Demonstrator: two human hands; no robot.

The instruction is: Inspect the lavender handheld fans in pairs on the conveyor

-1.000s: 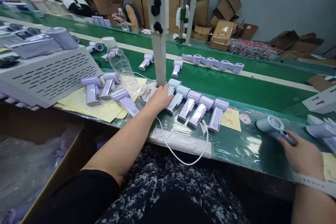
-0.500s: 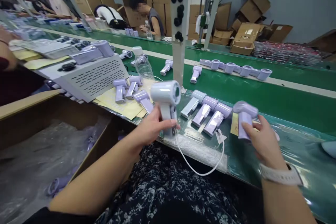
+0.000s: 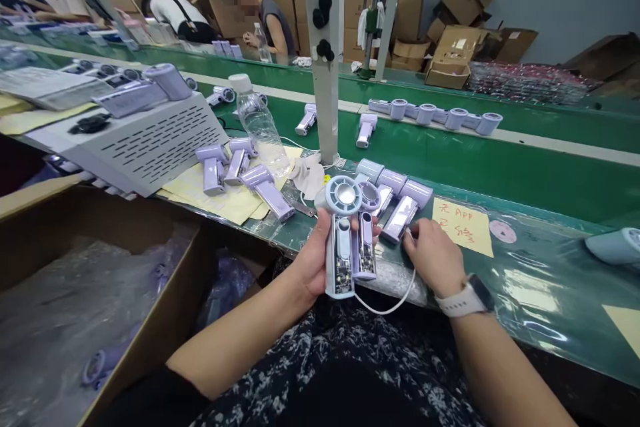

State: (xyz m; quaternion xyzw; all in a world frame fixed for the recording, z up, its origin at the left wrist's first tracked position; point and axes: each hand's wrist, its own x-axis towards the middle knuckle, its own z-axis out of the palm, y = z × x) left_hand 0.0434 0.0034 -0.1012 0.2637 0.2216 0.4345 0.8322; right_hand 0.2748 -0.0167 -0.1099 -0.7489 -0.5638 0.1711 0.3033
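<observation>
My left hand grips a light blue handheld fan and a smaller-looking purple handheld fan side by side. Both are upright, their handle fronts showing bare circuit boards. My right hand is closed with fingertips pinched at the end of a white cable, close by the base of a purple fan lying on the bench. The cable loops down behind the held fans. Beside that fan lie another purple fan and a light blue fan, partly hidden.
Several purple fans lie on yellow paper at left, near a clear bottle and a vented metal box. A yellow note lies right. A metal post rises ahead. A carton stands lower left. A co-worker sits across.
The purple fan from my right hand is now beside the blue one in my left. My right hand has moved left to the cable. The blue fan has turned its front towards me.
</observation>
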